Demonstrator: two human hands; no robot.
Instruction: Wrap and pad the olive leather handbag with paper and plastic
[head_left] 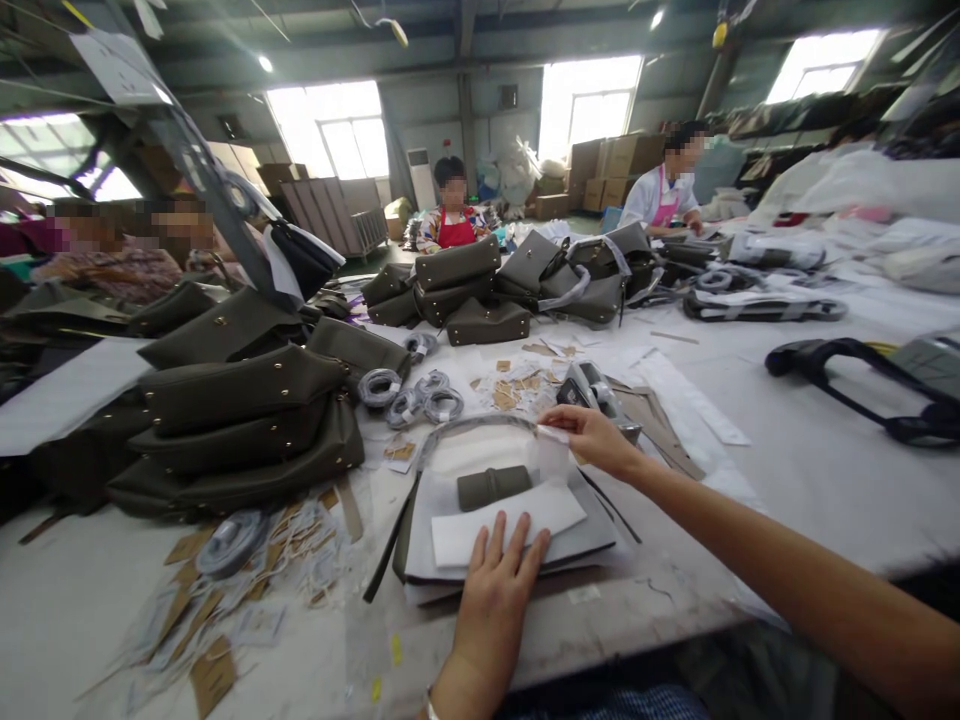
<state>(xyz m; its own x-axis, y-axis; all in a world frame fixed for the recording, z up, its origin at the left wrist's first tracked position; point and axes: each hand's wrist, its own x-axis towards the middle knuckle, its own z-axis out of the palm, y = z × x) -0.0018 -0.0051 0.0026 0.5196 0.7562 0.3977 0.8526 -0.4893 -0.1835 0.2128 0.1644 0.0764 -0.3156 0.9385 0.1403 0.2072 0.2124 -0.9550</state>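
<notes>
A dark olive handbag (403, 550) lies flat before me, with white paper (420, 510) over it. My left hand (491, 600) rests with fingers spread on a folded white strip (457, 540) on top. Above that strip lies a small olive piece (493, 487), seemingly leather. The bag's wrapped handle (472, 424) arches away from me. At the handle's right end my right hand (592, 437) is closed, pinching a piece of translucent white wrap (553, 456). Its fingertips partly hide where wrap and handle meet.
Stacked olive bags (240, 400) stand left, more bags (457, 270) behind. Wrapped coiled straps (379, 387), loose tags (214, 675) and a tape dispenser (592, 390) surround the work. A black frame-like object (862, 370) lies right. Co-workers (456, 225) are across the table.
</notes>
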